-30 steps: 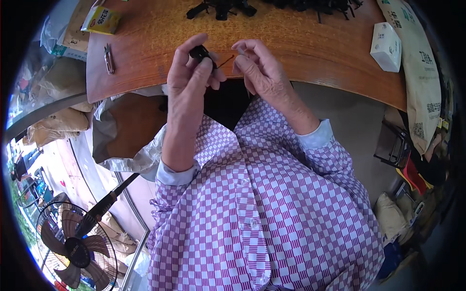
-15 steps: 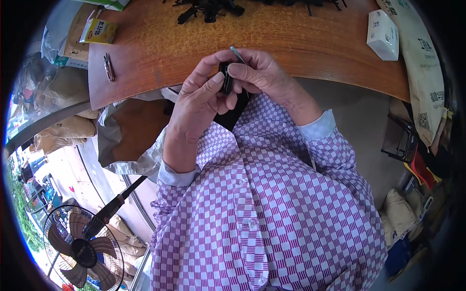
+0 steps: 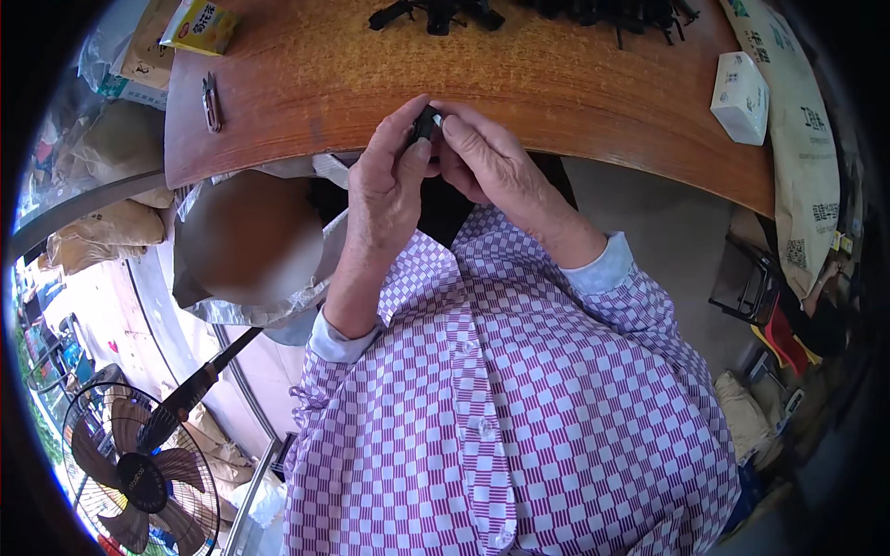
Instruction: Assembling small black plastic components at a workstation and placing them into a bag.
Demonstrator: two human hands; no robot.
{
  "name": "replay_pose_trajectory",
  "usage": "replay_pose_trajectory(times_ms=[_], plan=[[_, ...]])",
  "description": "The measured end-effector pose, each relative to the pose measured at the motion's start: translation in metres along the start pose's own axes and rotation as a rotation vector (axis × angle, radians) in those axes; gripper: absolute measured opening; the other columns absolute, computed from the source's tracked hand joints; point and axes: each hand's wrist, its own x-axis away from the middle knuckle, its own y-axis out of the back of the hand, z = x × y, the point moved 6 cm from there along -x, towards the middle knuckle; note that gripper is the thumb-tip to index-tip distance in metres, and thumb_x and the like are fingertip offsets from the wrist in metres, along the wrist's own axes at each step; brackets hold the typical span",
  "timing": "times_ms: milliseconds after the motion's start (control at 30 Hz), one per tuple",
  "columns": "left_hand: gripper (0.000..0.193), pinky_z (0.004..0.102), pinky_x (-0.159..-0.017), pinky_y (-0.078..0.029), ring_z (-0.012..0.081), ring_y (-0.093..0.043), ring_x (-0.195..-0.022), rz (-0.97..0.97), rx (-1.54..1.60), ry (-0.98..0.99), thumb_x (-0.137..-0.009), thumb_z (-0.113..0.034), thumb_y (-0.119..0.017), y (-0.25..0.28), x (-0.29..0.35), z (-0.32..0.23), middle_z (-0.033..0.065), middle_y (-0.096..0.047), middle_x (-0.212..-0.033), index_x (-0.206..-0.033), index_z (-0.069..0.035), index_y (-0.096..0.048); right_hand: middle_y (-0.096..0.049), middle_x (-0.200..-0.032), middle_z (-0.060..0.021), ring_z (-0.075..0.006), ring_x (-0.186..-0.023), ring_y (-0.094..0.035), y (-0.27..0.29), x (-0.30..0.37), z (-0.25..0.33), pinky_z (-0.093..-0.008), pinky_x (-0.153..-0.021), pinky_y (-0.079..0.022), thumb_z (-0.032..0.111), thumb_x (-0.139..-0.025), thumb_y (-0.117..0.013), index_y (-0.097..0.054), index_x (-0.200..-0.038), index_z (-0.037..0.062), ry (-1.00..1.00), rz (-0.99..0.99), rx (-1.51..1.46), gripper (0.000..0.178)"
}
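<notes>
A small black part (image 3: 424,126) is held between my two hands at the table's near edge. My left hand (image 3: 389,181) is closed on it, the thumb lying along its side. From the right, my right hand (image 3: 491,157) closes on the same part with thumb and bent fingers. A small pale patch shows at the part's upper end, beside the right thumb; what it is, I cannot tell. The fingers hide most of the part.
Black pieces (image 3: 438,16) lie heaped along the table's (image 3: 306,93) far side. Small snips (image 3: 211,104) and a yellow package (image 3: 199,28) are on the left, a white tissue pack (image 3: 740,100) on the right. A fan (image 3: 144,477) stands lower left, a large sack (image 3: 805,157) far right.
Both hands have drawn closer around the black part, covering more of it. The pale strip that stuck up by the right fingers no longer shows. The view has shifted slightly.
</notes>
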Motion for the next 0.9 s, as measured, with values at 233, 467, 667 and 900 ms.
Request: replay_pose_trajectory(times_ms=[233,467,667,900], plan=[[0.033,0.0227,-0.079,-0.048,0.0107,-0.058,-0.092,-0.076,-0.119,-0.040,-0.092,0.000,-0.049,0.010,0.000,0.000,0.0065,-0.062,-0.102,-0.125,0.000,-0.052,-0.044,-0.070,0.0051,-0.0005,-0.055,-0.037,-0.013,-0.010,-0.005,-0.0160,-0.043,-0.025,0.029,-0.101,-0.039,-0.044,-0.128,0.0035,0.013,-0.005,0.077,0.037],[0.032,0.0213,-0.078,-0.047,0.0092,-0.057,-0.089,-0.129,-0.175,-0.143,-0.092,0.002,-0.049,0.014,0.002,-0.008,0.0049,-0.061,-0.101,-0.124,-0.001,-0.054,-0.040,-0.067,0.0075,0.0005,-0.052,-0.034,-0.022,-0.013,-0.011,-0.0157,-0.042,-0.024,0.022,-0.101,-0.039,-0.047,-0.120,0.0068,-0.049,0.032,-0.086,0.026],[0.032,0.0203,-0.077,-0.046,0.0081,-0.056,-0.088,-0.172,-0.085,-0.096,-0.092,0.002,-0.049,0.017,0.003,-0.006,0.0035,-0.061,-0.100,-0.124,-0.002,-0.054,-0.037,-0.064,0.0085,0.0006,-0.048,-0.032,-0.028,-0.014,-0.012,-0.0157,-0.041,-0.023,0.022,-0.101,-0.039,-0.047,-0.117,0.0068,-0.062,0.074,-0.177,0.023],[0.032,0.0213,-0.076,-0.048,0.0094,-0.058,-0.087,-0.203,-0.322,-0.203,-0.092,0.003,-0.049,0.016,0.003,-0.012,0.0047,-0.062,-0.100,-0.123,-0.002,-0.055,-0.038,-0.064,0.0086,0.0006,-0.048,-0.033,-0.027,-0.019,-0.012,-0.0159,-0.040,-0.025,0.021,-0.101,-0.040,-0.049,-0.117,0.0088,-0.075,0.059,-0.193,0.022]])
